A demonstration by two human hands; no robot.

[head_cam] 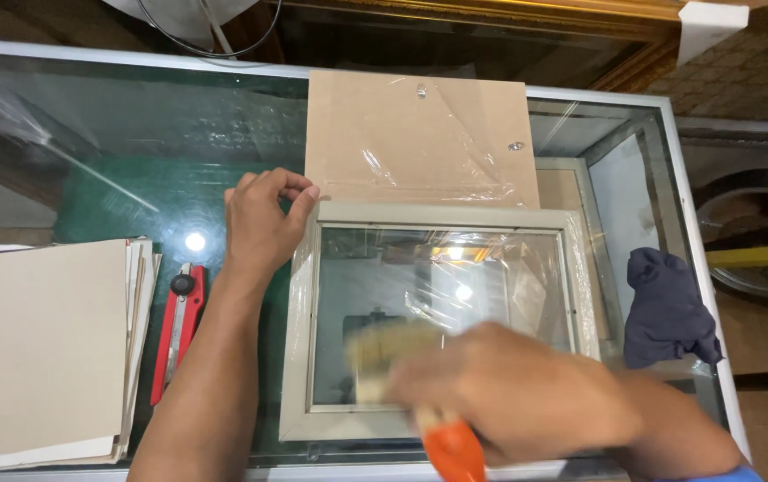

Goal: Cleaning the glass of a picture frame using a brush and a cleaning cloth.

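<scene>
On glass counter (pixel 134 152), left hand (pixel 263 223) pinches grey frame (pixel 442 214) corner, right hand (pixel 518 397) clamped on orange-handled brush (pixel 402 357), mid-sweep dusting pane; next needs steady frame.

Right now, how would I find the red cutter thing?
Start at the glass table. Between the stack of beige boards and the left hand's forearm lies the utility knife. It is the only long red thing, with a black knob.

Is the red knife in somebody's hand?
No, the red knife lies on the glass table, beside the left hand holding the frame.
</scene>
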